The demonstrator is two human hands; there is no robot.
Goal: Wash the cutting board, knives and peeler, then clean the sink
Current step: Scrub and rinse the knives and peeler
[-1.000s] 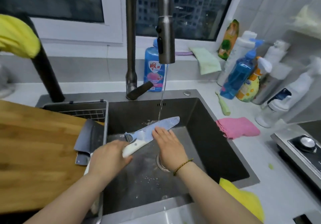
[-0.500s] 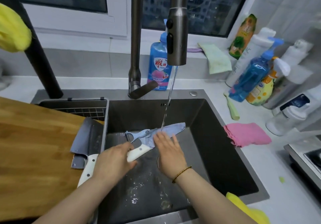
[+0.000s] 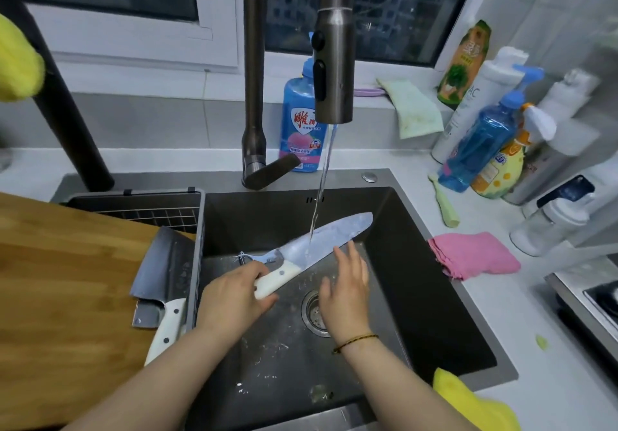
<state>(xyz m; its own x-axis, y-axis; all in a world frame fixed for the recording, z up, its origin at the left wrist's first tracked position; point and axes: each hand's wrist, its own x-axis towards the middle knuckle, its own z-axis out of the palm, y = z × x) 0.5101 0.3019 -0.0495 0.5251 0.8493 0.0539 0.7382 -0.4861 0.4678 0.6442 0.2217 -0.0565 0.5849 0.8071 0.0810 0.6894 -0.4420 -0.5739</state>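
Grips knife (image 3: 341, 231) handle with left hand (image 3: 234, 297), blade angled up-right over sink (image 3: 418, 280), under tap (image 3: 334, 63) stream. Holds right hand (image 3: 347, 293) relaxed above drain (image 3: 312, 313), fingers (image 3: 355, 263) straight, fingertips (image 3: 350, 247) by blade's lower edge; contact unclear.

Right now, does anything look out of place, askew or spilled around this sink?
Yes. The cleaver rests tilted, half on the cutting board, half on the drain basket rim, a precarious spot. White flecks are scattered over the sink floor, and a small green scrap lies on the counter near the stove.
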